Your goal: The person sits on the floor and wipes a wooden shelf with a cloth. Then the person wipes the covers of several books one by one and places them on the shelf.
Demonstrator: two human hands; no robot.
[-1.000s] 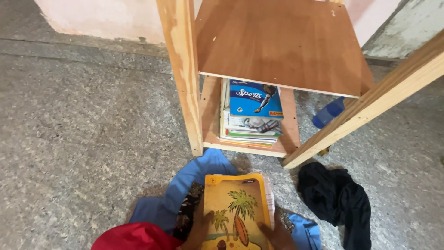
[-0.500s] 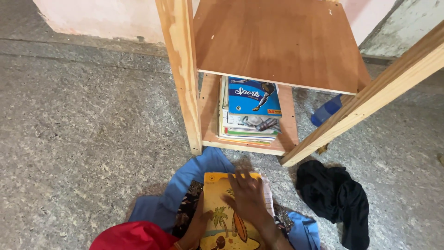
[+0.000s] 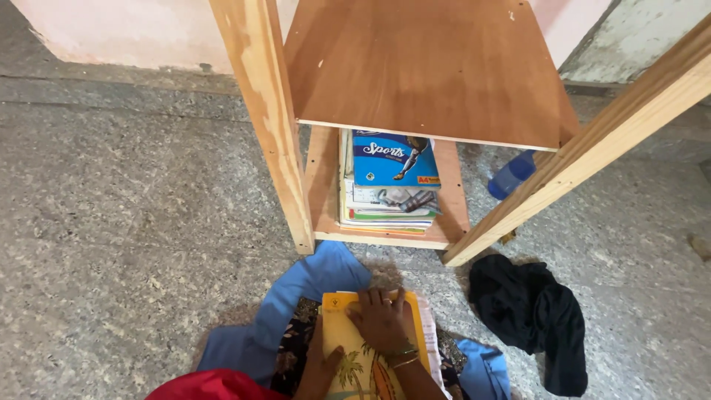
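Head view: yellow book (image 3: 348, 348) lies under right hand (image 3: 380, 320), left hand (image 3: 320, 368) alongside.

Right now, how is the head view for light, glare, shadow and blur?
Head view: soft, even daylight; a pale sheen on the upper shelf board, not blown out. The book stack beneath sits in the board's shade yet stays readable. The right hand on the yellow book is sharp, no motion blur. The wooden posts splay from wide-angle distortion.
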